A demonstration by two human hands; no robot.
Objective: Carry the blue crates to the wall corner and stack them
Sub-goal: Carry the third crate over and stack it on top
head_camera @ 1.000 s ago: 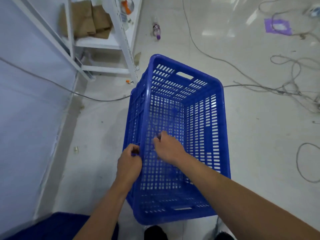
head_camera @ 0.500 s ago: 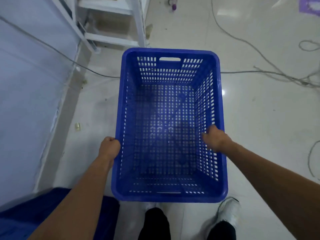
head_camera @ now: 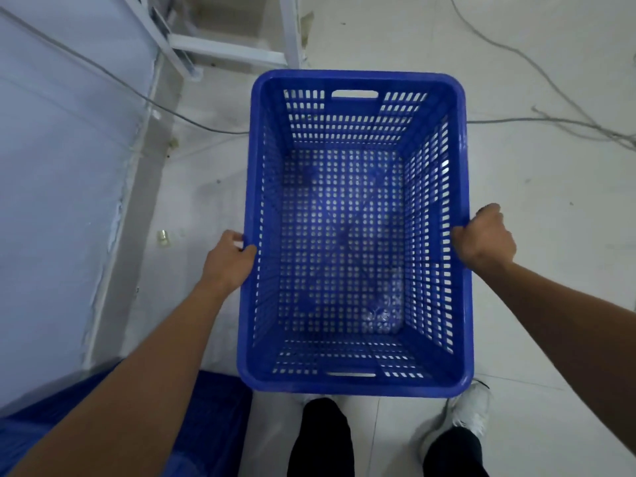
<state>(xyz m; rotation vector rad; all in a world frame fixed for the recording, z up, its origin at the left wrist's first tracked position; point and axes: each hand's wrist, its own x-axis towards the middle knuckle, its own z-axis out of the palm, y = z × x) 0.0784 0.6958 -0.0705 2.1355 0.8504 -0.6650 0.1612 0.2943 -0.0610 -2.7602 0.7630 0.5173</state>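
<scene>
- The blue crate (head_camera: 354, 235) sits upright and open side up, right in front of the person's feet, with the wall (head_camera: 62, 201) off to the left. It's empty, you can see the pale floor (head_camera: 550, 235) through the holes in its base.
- Left hand (head_camera: 229, 261) is clamped on the left long rim, thumb hooked over the inside edge, fingers curled round the outside.
- Right hand (head_camera: 485, 237) does the same on the right long rim, closed tight on it. Both grips land about midway along the sides, which I'd guess is for balance so the crate stays level.
- Can't tell for sure whether it's lifted or resting on the floor from this angle.
- There's a second blue crate (head_camera: 213, 418) at bottom left, hard against the wall. Looks to me like that's the stacking spot, so the held one likely needs to swing left and drop on top.
- Watch the cable (head_camera: 192, 118) trailing across the floor near the white shelf frame (head_camera: 227, 53), trip hazard imo.
</scene>
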